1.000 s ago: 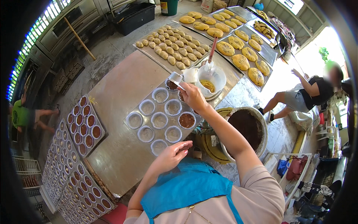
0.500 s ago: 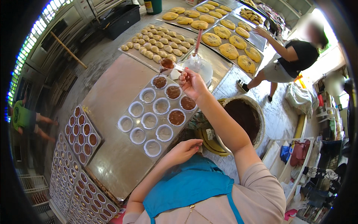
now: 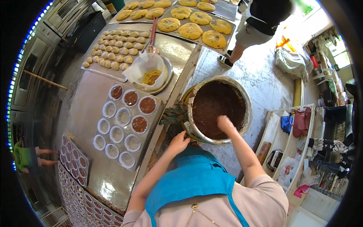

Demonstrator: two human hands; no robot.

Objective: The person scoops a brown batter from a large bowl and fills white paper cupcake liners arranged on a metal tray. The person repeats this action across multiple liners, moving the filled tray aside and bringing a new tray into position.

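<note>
My right hand (image 3: 225, 125) is closed in a fist over the brown chocolate batter (image 3: 211, 102) inside a large round bucket (image 3: 248, 106). The scoop it held a moment earlier is hidden below the fist. Beside the bucket's near left rim, my left hand (image 3: 179, 143) is open, its fingers loosely stretched and holding nothing. A metal tray (image 3: 154, 109) of white paper baking cups lies left of the bucket. Several cups along its far and right sides hold batter, such as the filled cup (image 3: 147, 104); others, such as the empty cup (image 3: 127, 159), hold none.
Beyond the tray stands a paper-lined bowl (image 3: 166, 73) with a red-handled brush (image 3: 153, 34). Trays of dough pieces (image 3: 117, 49) and large flat yellow rounds (image 3: 190, 31) lie farther back. Filled-cup trays (image 3: 74, 160) are at left. A person (image 3: 261, 26) stands beyond the bucket.
My right hand has moved from above the far cups down into the bucket, taking the scoop out of sight. The view has swung right, and the left hand now lies beside the bucket rim.
</note>
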